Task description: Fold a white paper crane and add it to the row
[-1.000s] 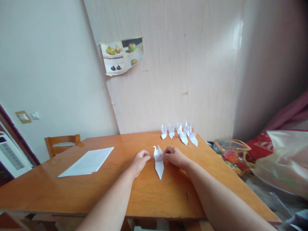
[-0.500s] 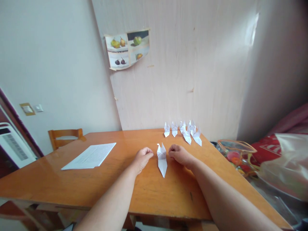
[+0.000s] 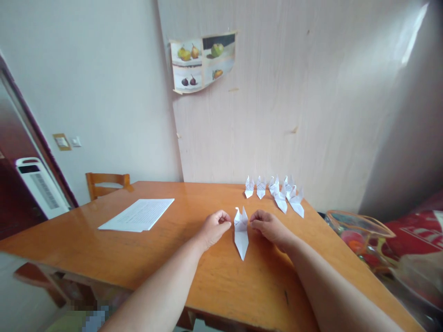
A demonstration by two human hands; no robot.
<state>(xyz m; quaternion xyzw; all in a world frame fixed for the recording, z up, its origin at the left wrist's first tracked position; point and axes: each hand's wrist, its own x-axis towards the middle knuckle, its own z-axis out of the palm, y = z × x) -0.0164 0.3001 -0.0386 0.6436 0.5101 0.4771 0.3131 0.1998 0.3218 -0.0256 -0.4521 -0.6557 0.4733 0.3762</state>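
A white folded paper crane [image 3: 241,240] stands on the wooden table between my two hands, its neck and tail pointing up and one wing spread toward me. On its left, my left hand [image 3: 216,228] has thumb and fingers pinched together with nothing visible in them, a small gap from the paper. Close by the right side of the crane is my right hand [image 3: 268,226], fingers curled and closed. Its fingertips are almost at the paper; whether they touch it I cannot tell.
Several more paper cranes [image 3: 280,202] stand near the table's far right corner. A stack of printed paper [image 3: 138,216] lies on the left of the table [image 3: 166,276]. Behind it is a wooden chair [image 3: 108,179]. Bags and a netted basket [image 3: 360,223] sit beyond the right edge.
The view has shifted left and tilted, so everything appears farther right. Both hands have come slightly closer to the crane, which stays standing between them.
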